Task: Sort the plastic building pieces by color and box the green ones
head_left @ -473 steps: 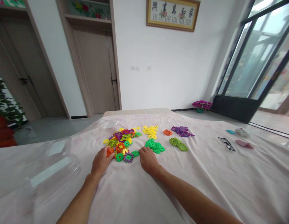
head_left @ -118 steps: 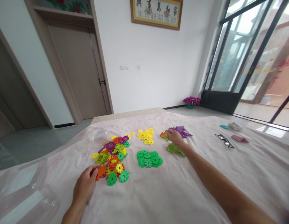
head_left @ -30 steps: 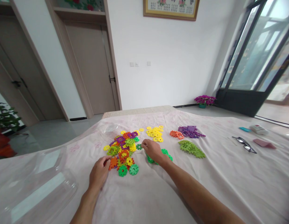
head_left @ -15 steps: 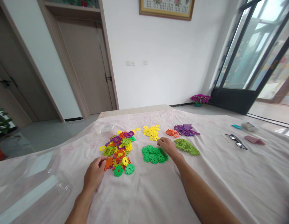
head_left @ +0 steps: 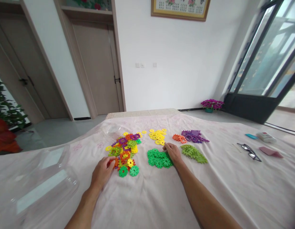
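Your left hand (head_left: 103, 169), half-curled, touches an orange piece (head_left: 116, 162) edging the mixed pile (head_left: 125, 155); your right hand (head_left: 173, 152) curls beside the green pile (head_left: 158, 158). Can't tell whether either grips anything!

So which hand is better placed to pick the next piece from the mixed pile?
Probably the left hand: it is right at the mixed pile, while the right hand is farther off, beside the green pile.

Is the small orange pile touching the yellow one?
No, bare cloth shows between the small orange pile and the yellow pile.
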{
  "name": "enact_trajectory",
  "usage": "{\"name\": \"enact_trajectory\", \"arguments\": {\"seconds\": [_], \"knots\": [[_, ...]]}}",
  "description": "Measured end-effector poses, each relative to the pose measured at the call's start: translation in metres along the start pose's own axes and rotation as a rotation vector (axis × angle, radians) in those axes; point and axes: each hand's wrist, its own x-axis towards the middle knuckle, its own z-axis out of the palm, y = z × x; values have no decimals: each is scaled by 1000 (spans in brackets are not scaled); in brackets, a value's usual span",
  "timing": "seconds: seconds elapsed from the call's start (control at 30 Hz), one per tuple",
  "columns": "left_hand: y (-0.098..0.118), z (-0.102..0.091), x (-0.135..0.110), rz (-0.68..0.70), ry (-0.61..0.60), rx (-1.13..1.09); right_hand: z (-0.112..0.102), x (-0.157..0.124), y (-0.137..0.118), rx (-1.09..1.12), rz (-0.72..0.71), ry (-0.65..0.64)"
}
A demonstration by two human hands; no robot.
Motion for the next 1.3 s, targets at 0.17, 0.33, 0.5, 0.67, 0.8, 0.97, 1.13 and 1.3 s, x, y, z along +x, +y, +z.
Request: {"name": "enact_trajectory", "arguments": {"seconds": [0.17,0.33,0.5,0.67,0.8,0.97,1.13,1.3], "knots": [[6,-1,-3,74,-39,-37,-2,-1,1,1,-8,-25],[13,-3,-6,119,-72,-124,-4,-3,-1,18,-10,-28],[17,-5,-5,127,-53,-169,-2,-2,1,65,4,-3],[15,-4,-2,94,-24,-188,-2,-1,5,52,14,-10],[15,-4,-1,69,-32,-203,-1,0,7,59,19,5],[16,-4,-1,54,-25,-194,0,1,8,64,23,-3],[17,-5,-1,91,-3,-140,0,1,9,39,24,7],[24,-3,-4,148,138,-30,0,1,10,14,-3,15]]}}
